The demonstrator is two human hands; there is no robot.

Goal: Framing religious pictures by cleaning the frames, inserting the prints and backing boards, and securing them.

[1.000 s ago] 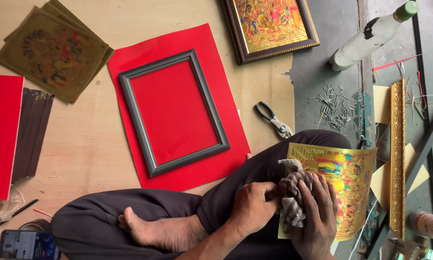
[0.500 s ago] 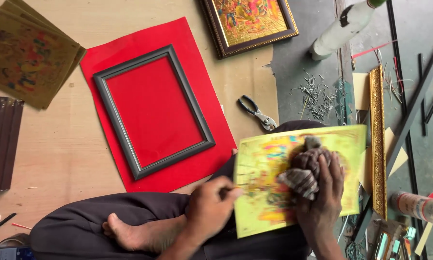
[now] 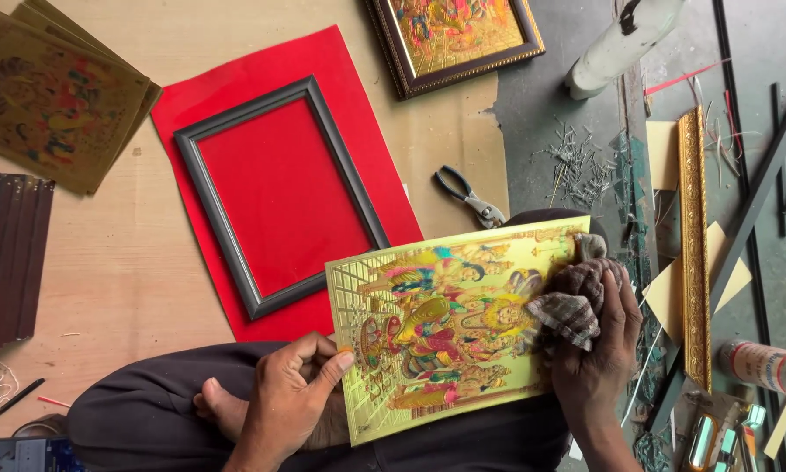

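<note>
A shiny gold picture sheet (image 3: 445, 323) with colourful figures lies across my lap. My left hand (image 3: 292, 393) pinches its lower left edge, thumb on top. My right hand (image 3: 598, 350) presses a checked grey cloth (image 3: 572, 301) against the sheet's right side. Just beyond, an empty dark grey frame (image 3: 270, 192) rests on a red sheet (image 3: 262, 96) on the wooden floor.
Pliers (image 3: 470, 197) lie above the sheet. A gold-framed picture (image 3: 454, 39) sits at the top, a stack of gold prints (image 3: 56, 96) at top left. Loose nails (image 3: 576, 162), a white bottle (image 3: 620, 39), a gold moulding strip (image 3: 694, 245) and dark rails crowd the right. A phone (image 3: 21, 454) lies bottom left.
The gold sheet has swung from upright to landscape and now lies flat across my lap. My left hand has shifted to its lower left edge, and the cloth hand has moved to its right side.
</note>
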